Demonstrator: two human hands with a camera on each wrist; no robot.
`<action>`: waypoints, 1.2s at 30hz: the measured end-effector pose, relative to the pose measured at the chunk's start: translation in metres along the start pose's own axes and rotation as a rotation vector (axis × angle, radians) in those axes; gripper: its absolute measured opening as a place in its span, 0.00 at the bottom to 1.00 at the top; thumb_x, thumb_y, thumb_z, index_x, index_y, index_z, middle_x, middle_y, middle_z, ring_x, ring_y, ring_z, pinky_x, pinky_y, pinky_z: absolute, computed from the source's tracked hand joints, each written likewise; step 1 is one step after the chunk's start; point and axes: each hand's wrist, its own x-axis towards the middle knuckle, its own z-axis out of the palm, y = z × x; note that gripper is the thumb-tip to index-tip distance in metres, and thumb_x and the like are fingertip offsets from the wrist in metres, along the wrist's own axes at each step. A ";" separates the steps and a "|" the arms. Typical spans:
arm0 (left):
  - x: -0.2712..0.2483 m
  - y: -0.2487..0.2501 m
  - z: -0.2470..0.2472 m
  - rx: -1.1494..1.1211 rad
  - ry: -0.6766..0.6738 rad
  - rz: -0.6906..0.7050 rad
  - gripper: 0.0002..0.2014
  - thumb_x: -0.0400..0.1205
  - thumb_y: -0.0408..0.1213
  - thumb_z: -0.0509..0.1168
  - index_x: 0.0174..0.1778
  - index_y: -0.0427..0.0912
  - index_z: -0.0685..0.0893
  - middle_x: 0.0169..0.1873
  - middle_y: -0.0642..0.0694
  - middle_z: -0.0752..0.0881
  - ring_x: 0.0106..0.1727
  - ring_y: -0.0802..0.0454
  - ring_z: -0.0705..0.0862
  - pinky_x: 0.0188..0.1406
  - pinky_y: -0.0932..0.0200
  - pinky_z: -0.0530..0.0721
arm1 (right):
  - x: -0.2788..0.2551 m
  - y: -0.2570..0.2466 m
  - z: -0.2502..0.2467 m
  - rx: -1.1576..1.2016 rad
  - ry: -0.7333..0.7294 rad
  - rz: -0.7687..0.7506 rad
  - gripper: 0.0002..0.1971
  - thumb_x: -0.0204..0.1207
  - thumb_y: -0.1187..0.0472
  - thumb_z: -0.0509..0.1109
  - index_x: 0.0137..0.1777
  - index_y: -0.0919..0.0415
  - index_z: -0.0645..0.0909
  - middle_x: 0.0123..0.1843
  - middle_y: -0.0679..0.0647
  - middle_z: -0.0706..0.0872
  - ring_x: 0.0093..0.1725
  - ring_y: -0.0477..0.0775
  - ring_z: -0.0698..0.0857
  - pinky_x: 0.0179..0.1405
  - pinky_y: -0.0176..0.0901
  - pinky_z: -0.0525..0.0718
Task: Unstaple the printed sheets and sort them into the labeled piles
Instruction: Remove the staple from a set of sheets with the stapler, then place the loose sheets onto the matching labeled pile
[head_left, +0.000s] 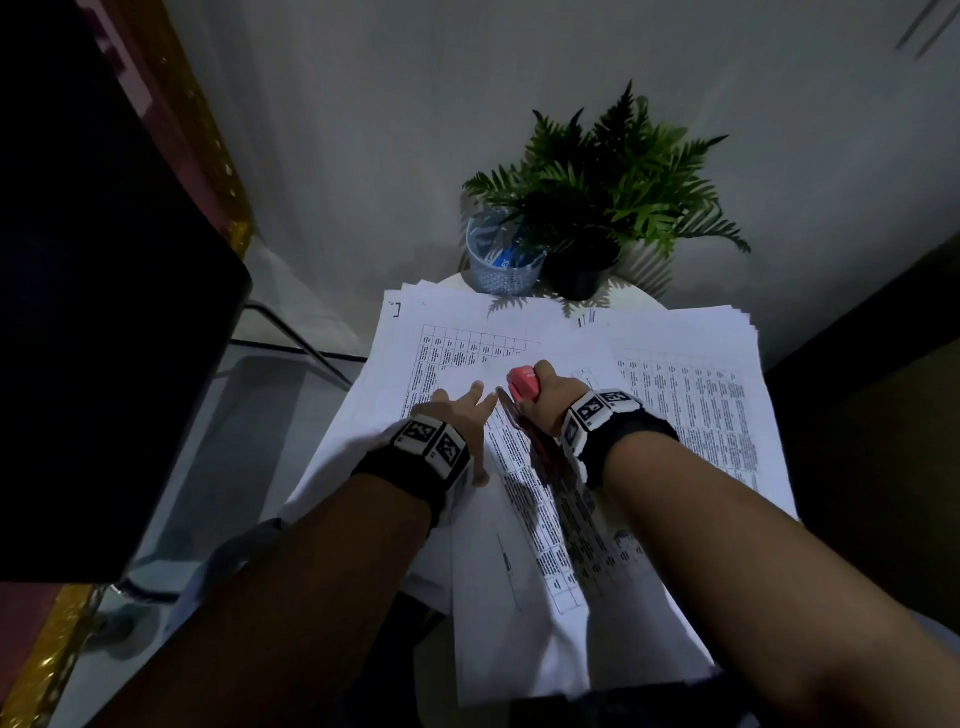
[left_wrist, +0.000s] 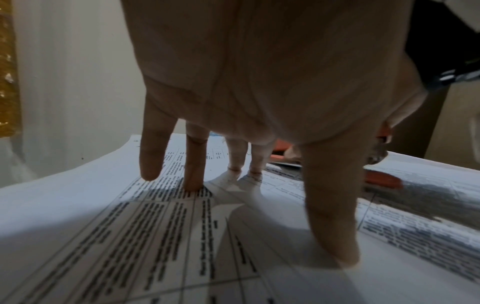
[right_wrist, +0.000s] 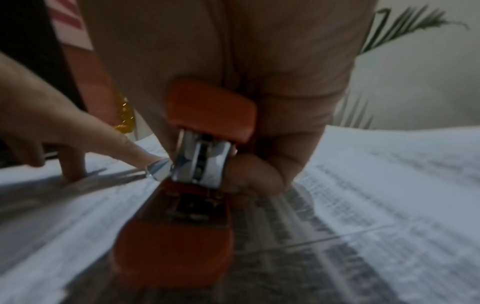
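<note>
- Dim grey wall behind a small round white table (head_left: 636, 297), which bears a leafy fern (head_left: 613, 176) in a black pot and a mesh cup (head_left: 501, 260).
- Printed sheets (head_left: 457, 353), thin white paper with gridded tables, overlap across the tabletop.
- Left hand (head_left: 462, 415) presses them with straight, spread fingers.
- Right hand (head_left: 550, 402) grips a glossy red stapler (head_left: 522, 387), whose metal end meets the paper.
</note>
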 end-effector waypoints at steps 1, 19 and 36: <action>0.000 -0.001 0.001 -0.007 0.005 0.000 0.54 0.71 0.55 0.74 0.83 0.52 0.44 0.84 0.53 0.45 0.79 0.37 0.59 0.73 0.41 0.70 | -0.002 0.003 -0.001 -0.021 -0.007 -0.011 0.23 0.81 0.50 0.61 0.71 0.59 0.62 0.60 0.66 0.83 0.58 0.68 0.82 0.54 0.51 0.77; 0.027 -0.012 -0.022 -0.149 0.138 -0.206 0.52 0.61 0.57 0.80 0.75 0.39 0.63 0.71 0.39 0.67 0.73 0.37 0.67 0.70 0.39 0.71 | -0.027 0.124 -0.036 -0.013 0.212 0.419 0.32 0.80 0.50 0.61 0.80 0.61 0.54 0.71 0.69 0.77 0.67 0.69 0.78 0.66 0.61 0.77; -0.120 -0.022 -0.071 -0.941 0.758 -0.008 0.03 0.80 0.35 0.65 0.45 0.43 0.83 0.37 0.47 0.86 0.42 0.47 0.84 0.42 0.57 0.80 | -0.100 0.030 -0.068 0.372 0.478 -0.094 0.04 0.76 0.56 0.68 0.47 0.55 0.80 0.48 0.53 0.82 0.47 0.55 0.82 0.48 0.43 0.81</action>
